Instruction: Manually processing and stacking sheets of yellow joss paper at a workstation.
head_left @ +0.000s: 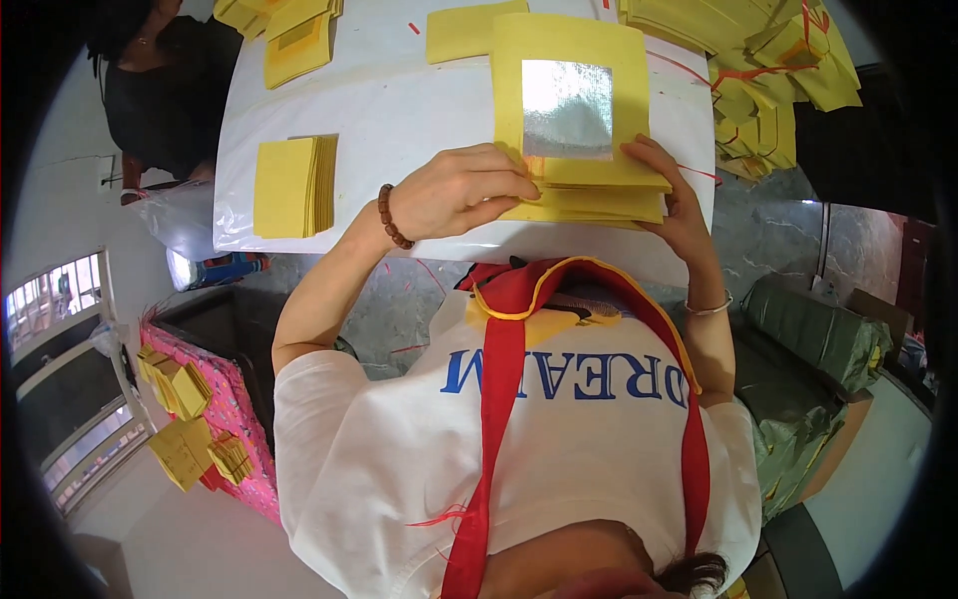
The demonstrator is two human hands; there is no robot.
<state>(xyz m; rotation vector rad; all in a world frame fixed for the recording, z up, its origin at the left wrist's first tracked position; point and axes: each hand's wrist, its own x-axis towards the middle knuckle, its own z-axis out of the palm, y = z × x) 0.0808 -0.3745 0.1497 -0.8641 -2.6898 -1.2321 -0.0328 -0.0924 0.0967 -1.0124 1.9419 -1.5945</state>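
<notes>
A stack of yellow joss paper (629, 90) lies at the table's near edge, its top sheet bearing a shiny silver foil square (567, 110). My left hand (474, 190), with a brown bead bracelet at the wrist, pinches the stack's near left edge, fingers bent and closed. At the near right corner, my right hand (677, 195) grips the paper, thumb and fingers around its edge; a thin bangle circles that wrist. The near edges of the sheets are slightly fanned apart. To the left stands a smaller pile of yellow paper (287, 188).
More yellow paper lies at the far left (299, 45), far middle (464, 32) and in red-tied bundles (753, 120) at the right. The white table (399, 100) has plastic over its edge. A person in dark clothes (165, 110) is at the far left. Dark green wrapped bales (798, 399) stand right.
</notes>
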